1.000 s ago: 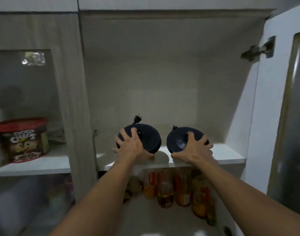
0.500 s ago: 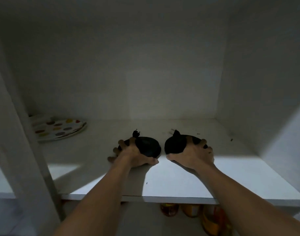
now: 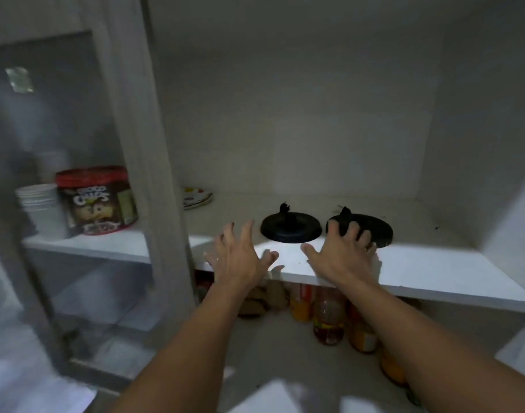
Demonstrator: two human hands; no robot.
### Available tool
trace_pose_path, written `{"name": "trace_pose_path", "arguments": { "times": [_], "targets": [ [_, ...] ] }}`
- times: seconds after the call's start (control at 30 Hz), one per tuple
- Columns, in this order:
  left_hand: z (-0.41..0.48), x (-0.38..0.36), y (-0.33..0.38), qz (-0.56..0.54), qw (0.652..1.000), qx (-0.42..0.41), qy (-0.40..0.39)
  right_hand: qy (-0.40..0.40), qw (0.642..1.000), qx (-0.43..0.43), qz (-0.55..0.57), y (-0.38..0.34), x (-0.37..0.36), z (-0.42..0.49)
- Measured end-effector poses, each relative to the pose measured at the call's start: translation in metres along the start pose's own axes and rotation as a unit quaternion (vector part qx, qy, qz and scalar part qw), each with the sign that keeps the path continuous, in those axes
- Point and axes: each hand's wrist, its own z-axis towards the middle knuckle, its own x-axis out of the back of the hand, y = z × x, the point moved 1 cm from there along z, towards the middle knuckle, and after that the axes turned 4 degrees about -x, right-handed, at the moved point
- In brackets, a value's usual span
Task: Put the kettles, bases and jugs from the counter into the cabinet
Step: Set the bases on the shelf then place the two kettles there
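Two round black kettle bases lie flat side by side on the white cabinet shelf (image 3: 434, 272). The left base (image 3: 291, 227) is free, its plug sticking up behind it. My left hand (image 3: 240, 257) hovers just left of and in front of it, fingers spread, holding nothing. My right hand (image 3: 341, 254) has its fingers spread, and the fingertips rest on the near left rim of the right base (image 3: 371, 229) without gripping it. No kettle or jug is in sight.
A spotted plate (image 3: 197, 197) lies at the shelf's back left. Behind the closed glass door on the left stand a red-lidded cereal tub (image 3: 97, 201) and stacked white cups (image 3: 40, 207). Several bottles (image 3: 328, 320) crowd the shelf below.
Both bases went from held upright at the shelf edge to lying flat on the shelf. My left hand has let go and pulled back; my right hand has opened.
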Motion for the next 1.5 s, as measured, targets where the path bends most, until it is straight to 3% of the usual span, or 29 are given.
{"name": "trace_pose_path", "arguments": {
  "times": [0.17, 0.33, 0.53, 0.67, 0.8, 0.93, 1.03, 1.17, 1.27, 1.5],
  "targets": [
    [-0.127, 0.105, -0.073, 0.027, 0.995, 0.061, 0.075, -0.04, 0.99, 0.102, 0.094, -0.078, 0.005, -0.147],
    [-0.292, 0.209, -0.174, 0.108, 0.971, 0.188, 0.097, -0.174, 0.951, 0.215, 0.138, -0.165, -0.014, -0.325],
    [-0.458, 0.312, -0.277, 0.134, 0.905, 0.37, 0.162, -0.296, 0.862, 0.387, 0.141, -0.263, -0.037, -0.512],
    [-0.53, 0.338, -0.328, 0.119, 0.841, 0.48, 0.218, -0.376, 0.803, 0.447, 0.121, -0.308, -0.062, -0.591],
    [-0.569, 0.337, -0.383, 0.032, 0.748, 0.601, 0.28, -0.462, 0.775, 0.41, 0.131, -0.346, -0.1, -0.643],
    [-0.57, 0.32, -0.446, -0.066, 0.658, 0.68, 0.315, -0.545, 0.759, 0.31, 0.173, -0.387, -0.151, -0.668],
    [-0.559, 0.3, -0.489, -0.122, 0.634, 0.69, 0.328, -0.599, 0.734, 0.237, 0.214, -0.417, -0.186, -0.678],
    [-0.539, 0.287, -0.516, -0.175, 0.608, 0.687, 0.357, -0.606, 0.735, 0.184, 0.241, -0.434, -0.213, -0.691],
    [-0.53, 0.292, -0.516, -0.168, 0.607, 0.667, 0.398, -0.585, 0.745, 0.174, 0.27, -0.44, -0.215, -0.689],
    [-0.512, 0.348, -0.461, -0.134, 0.74, 0.517, 0.408, -0.454, 0.785, 0.229, 0.354, -0.44, -0.141, -0.642]
  ]
}}
